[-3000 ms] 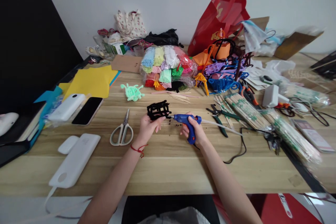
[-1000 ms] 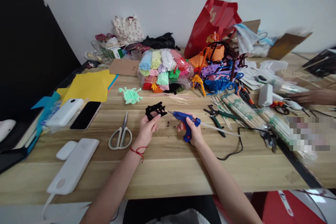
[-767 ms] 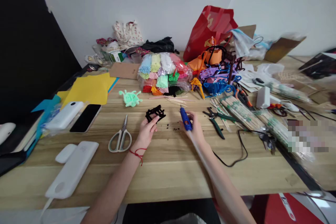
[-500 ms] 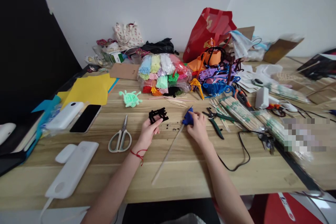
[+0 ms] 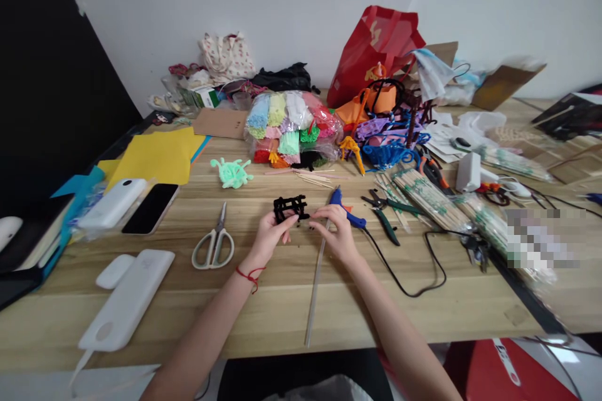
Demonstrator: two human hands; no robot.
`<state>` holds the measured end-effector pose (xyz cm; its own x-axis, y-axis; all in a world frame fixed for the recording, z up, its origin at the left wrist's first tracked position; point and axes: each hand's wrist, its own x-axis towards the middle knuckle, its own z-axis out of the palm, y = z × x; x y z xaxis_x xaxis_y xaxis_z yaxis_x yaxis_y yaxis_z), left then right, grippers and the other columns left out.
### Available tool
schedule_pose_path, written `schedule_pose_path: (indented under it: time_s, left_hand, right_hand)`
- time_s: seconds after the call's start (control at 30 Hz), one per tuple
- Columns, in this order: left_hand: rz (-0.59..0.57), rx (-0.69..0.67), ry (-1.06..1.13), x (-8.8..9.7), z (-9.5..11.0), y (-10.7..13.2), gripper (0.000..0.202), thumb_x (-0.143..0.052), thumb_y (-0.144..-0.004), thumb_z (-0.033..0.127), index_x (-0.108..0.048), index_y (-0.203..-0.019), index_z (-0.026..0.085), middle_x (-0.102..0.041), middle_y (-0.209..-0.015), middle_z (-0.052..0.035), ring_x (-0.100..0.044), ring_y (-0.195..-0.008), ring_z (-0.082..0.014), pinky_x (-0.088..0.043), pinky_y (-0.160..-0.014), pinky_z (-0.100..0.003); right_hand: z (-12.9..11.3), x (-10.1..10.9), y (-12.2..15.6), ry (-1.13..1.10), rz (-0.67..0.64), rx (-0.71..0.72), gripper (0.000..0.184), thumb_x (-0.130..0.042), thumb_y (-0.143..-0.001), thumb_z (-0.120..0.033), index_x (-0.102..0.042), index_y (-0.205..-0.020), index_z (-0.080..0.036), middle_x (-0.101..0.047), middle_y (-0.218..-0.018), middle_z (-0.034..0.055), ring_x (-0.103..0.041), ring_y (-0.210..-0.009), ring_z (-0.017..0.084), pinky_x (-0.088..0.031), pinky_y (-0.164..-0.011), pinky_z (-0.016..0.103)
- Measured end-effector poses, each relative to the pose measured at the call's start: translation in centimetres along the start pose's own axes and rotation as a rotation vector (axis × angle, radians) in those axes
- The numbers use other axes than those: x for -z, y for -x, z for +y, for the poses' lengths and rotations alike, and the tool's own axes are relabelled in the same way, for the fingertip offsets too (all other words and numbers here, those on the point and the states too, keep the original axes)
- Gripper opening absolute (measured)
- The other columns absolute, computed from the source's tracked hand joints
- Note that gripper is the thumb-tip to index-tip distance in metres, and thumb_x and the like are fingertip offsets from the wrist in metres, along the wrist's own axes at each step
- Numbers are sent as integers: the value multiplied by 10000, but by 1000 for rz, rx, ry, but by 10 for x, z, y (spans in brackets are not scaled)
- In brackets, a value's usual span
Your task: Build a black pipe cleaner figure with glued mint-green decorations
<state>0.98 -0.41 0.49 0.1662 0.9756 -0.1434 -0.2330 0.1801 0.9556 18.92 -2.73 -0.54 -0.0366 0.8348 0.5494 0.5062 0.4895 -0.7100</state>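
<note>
Many pipe cleaners (image 5: pixel 288 141) in bag (image 5: pixel 337 149) behind frame (image 5: pixel 290 207)

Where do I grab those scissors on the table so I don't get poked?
Take the scissors by the grey handle loops, coming from the near edge of the table. They lie flat, closed, loops toward you and the blades pointing away.

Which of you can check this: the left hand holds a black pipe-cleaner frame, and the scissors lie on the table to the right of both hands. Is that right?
Not quite. The head view shows the left hand holding the black pipe-cleaner frame, but the scissors lie on the table to the left of both hands, not the right.
</note>
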Motion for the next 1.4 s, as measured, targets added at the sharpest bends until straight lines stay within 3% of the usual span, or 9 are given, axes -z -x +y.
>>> schedule_pose_path:
  time_s: [0.2, 0.4, 0.53, 0.63, 0.9, 1.07, 1.2, 1.3, 1.4]
  left_hand:
    - [-11, 3, -29, -2, -1, 2, 326, -785, -618, 357, -636, -794, 127, -640, -644, 27, -376, -316, -12, -368, -360, -206]
    - [0, 10, -20, -3, -2, 2, 328, -782, -629, 360, -632, -807, 130, -570, -525, 64, -366, -316, -20, -377, -375, -201]
    - [-10, 16, -22, -3, -3, 2, 337, -782, -630, 373, -633, -813, 132, -556, -510, 70, -370, -318, -23, -378, -378, -200]
    - [-13, 14, -34, -3, -4, 2, 348, -786, -625, 385, -632, -812, 135, -558, -512, 70, -380, -321, -25, -372, -374, -198]
    - [-15, -13, -84, -3, -5, 0, 366, -784, -619, 410, -630, -806, 134, -609, -596, 42, -388, -311, -20, -353, -351, -194]
    - [-51, -16, -110, -2, -3, 3, 375, -778, -631, 415, -632, -830, 133, -591, -548, 47, -377, -305, -21, -352, -351, -187]
    - [-114, -3, -109, 0, 0, 3, 364, -780, -640, 337, -629, -905, 138, -712, -834, -35, -403, -322, -5, -356, -353, -190]
    - [-157, 7, -77, 1, 1, 1, 388, -764, -652, 306, -607, -971, 148, -693, -1092, -94, -433, -327, -3, -403, -375, -212]
    - [-157, 9, -67, 2, 1, -1, 386, -758, -659, 311, -609, -971, 139, -669, -1158, -117, -469, -349, -15, -447, -408, -233]
  right_hand:
    - [-2, 0, 0, 8, 15, -6, 107, -645, -848, -349, -647, -857, -243, -685, -864, 44, -605, -867, 231, -426, -829, 417]
    - [-5, 0, 1, 26, 7, 76, 30, -636, -858, -274, -637, -866, -245, -688, -853, 34, -600, -852, 219, -420, -821, 411]
    - [-8, 0, 2, -14, -1, 92, 29, -611, -871, -244, -624, -897, -246, -698, -953, 50, -620, -929, 223, -437, -852, 415]
    - [-10, -1, 2, -72, 2, 48, 36, -607, -873, -238, -619, -906, -244, -699, -1025, 60, -629, -978, 222, -447, -879, 417]
    - [-8, -6, 3, -223, 44, -138, 75, -638, -836, -299, -628, -851, -227, -705, -939, 63, -654, -910, 221, -490, -861, 407]
    - [-5, -8, 3, -277, 57, -223, 136, -660, -805, -344, -632, -836, -214, -695, -891, 64, -648, -886, 221, -497, -848, 399]
    - [-1, -10, 2, -322, 68, -275, 178, -647, -811, -373, -636, -879, -209, -684, -864, 55, -636, -862, 208, -501, -828, 375]
    - [1, -12, 1, -363, 28, -287, 210, -630, -824, -380, -650, -951, -213, -684, -929, 61, -630, -892, 202, -496, -844, 363]
    - [3, -12, 1, -402, -11, -265, 210, -640, -820, -367, -661, -963, -215, -679, -990, 69, -623, -950, 205, -484, -874, 364]
